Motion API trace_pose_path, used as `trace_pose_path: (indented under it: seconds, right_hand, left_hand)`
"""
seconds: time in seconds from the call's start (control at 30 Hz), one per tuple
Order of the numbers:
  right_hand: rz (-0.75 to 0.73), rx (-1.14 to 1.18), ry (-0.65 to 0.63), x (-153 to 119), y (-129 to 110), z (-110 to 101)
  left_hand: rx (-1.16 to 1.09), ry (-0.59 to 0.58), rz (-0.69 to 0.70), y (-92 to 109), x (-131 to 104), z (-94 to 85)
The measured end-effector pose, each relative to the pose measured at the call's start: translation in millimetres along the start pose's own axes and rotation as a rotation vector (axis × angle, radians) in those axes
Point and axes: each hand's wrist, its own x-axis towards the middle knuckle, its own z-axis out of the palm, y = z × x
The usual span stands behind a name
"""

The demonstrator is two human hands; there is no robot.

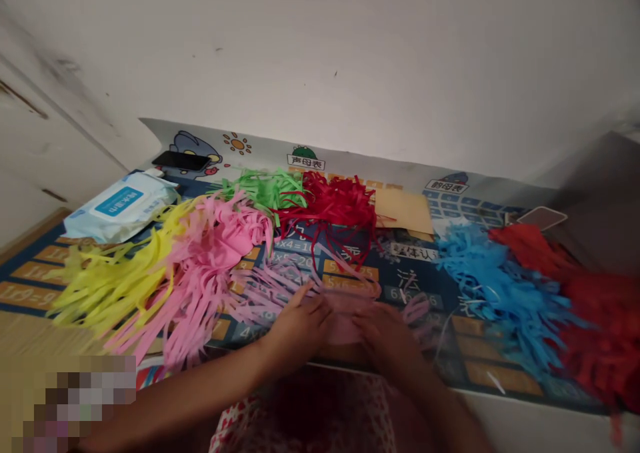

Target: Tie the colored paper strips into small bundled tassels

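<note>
In front of my body lies a sheet of lilac fringed paper [345, 316], its cut strips spreading left and right over the table. My left hand [303, 319] is closed over the paper's left side, thumb uppermost. On the right side, my right hand [383, 333] grips the same sheet; its fingers are a little blurred. Left of my hands lies a pink fringed paper bunch [235, 233], overlapping a yellow one [115, 279]. Beyond them are a green bunch [265, 189] and a dark red bunch [340, 203].
A blue mat printed with times tables [407, 279] covers the table. Wet wipes [120, 203] and a black phone [183, 161] lie at back left. Tan card [404, 209] sits at the back, with blue fringe [500, 286] and red fringe [600, 326] to the right. A wall [350, 66] rises behind.
</note>
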Motion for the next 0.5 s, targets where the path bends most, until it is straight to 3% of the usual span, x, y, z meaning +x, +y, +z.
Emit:
trace_pose_path:
  seconds: [0.1, 0.2, 0.33, 0.5]
  right_hand:
    - [0.047, 0.120, -0.019, -2, 6, -2]
    - [0.153, 0.196, -0.037, 0, 6, -9]
    - [0.265, 0.222, -0.065, 8, 5, -16]
    - [0.428, 0.200, -0.077, 22, 11, -12]
  left_hand:
    - [-0.070, 0.017, -0.019, -3, -10, -7.4]
    - [-0.211, 0.068, -0.137, -1, -14, -12.1]
    - [-0.323, 0.114, -0.287, 10, -6, -16.4]
    - [-0.372, 0.140, -0.468, 10, 9, -7.1]
